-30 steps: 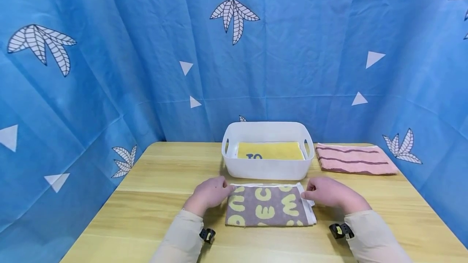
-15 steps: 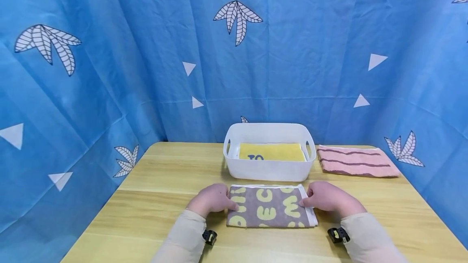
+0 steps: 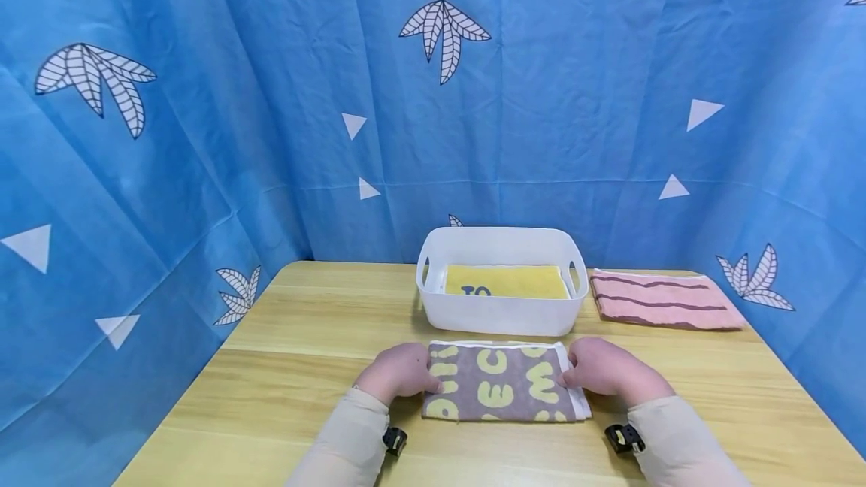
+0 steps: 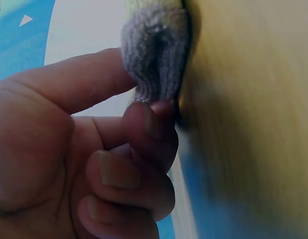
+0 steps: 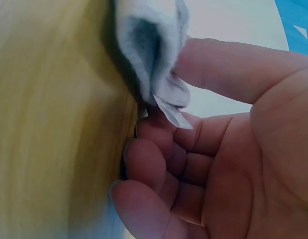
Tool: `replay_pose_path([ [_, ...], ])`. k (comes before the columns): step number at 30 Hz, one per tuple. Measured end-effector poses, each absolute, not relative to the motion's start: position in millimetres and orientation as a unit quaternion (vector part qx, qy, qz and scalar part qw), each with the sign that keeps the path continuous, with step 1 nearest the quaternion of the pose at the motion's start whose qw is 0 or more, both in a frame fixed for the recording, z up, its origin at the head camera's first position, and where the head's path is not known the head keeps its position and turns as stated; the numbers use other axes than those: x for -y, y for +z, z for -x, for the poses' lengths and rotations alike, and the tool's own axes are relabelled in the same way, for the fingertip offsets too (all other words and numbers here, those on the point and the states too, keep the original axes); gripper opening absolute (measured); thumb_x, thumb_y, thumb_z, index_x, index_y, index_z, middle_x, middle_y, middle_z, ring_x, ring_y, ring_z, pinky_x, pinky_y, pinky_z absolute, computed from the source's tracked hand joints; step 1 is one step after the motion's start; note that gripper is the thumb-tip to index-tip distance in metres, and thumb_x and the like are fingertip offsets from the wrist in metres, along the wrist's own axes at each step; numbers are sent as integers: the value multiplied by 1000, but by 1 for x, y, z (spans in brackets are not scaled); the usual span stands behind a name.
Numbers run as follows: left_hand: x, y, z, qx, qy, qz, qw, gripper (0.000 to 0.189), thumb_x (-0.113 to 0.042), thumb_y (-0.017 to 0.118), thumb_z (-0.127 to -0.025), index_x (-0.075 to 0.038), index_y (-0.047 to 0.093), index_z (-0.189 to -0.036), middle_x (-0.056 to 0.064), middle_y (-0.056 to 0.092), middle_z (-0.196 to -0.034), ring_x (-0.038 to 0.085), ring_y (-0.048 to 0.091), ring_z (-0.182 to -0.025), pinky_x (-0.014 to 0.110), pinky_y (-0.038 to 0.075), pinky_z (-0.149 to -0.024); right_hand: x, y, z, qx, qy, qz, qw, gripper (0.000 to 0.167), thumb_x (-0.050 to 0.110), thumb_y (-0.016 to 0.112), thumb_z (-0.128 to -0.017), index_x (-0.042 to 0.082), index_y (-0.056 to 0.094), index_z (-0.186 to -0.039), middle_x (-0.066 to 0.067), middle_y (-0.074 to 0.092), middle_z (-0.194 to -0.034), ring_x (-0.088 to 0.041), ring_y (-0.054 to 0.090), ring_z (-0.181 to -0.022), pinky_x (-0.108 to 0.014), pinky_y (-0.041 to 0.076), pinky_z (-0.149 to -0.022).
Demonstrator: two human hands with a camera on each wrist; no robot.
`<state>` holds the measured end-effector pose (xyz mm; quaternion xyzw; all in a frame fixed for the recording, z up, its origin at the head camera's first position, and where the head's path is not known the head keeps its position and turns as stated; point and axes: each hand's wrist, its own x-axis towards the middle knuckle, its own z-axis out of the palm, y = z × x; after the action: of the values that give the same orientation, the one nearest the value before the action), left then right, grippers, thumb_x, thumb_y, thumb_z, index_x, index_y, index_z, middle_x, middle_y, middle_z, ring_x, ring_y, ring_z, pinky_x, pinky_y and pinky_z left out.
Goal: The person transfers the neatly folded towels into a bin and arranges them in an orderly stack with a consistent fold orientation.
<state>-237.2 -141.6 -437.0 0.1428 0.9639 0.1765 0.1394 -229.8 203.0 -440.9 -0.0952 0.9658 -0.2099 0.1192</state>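
A folded mauve towel (image 3: 497,382) with yellow letters and a white border lies on the table in front of a white basket (image 3: 501,316). My left hand (image 3: 399,373) pinches its left side, thumb on top. In the left wrist view the towel's rounded fold (image 4: 156,47) sits between thumb and curled fingers. At the opposite side my right hand (image 3: 605,370) pinches the white-edged end, thumb again above. The right wrist view shows the layered end of the towel (image 5: 144,45) with a small white tag (image 5: 173,117) hanging over the fingers.
Inside the basket lies a folded yellow towel (image 3: 514,280) with dark lettering. To its right, a pink towel with wavy dark stripes (image 3: 666,300) is folded near the table's back right corner. A blue patterned curtain (image 3: 575,96) hangs behind the wooden table (image 3: 298,397).
Both hands have come down the towel's sides from its far corners toward the middle, thumbs now over the top. The towel stays in place on the table; the head view has shifted slightly.
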Motion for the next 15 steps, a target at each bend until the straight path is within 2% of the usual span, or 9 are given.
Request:
replay_pose_path([
  [15, 147, -439, 242, -954, 192, -159, 166, 32, -30, 78, -87, -15, 59, -67, -1, 49, -60, 16, 45, -51, 33, 38, -51, -205, -440, 230, -961, -205, 136, 127, 23, 21, 72, -93, 14, 59, -75, -2, 52, -67, -19, 49, -61, -37, 40, -61],
])
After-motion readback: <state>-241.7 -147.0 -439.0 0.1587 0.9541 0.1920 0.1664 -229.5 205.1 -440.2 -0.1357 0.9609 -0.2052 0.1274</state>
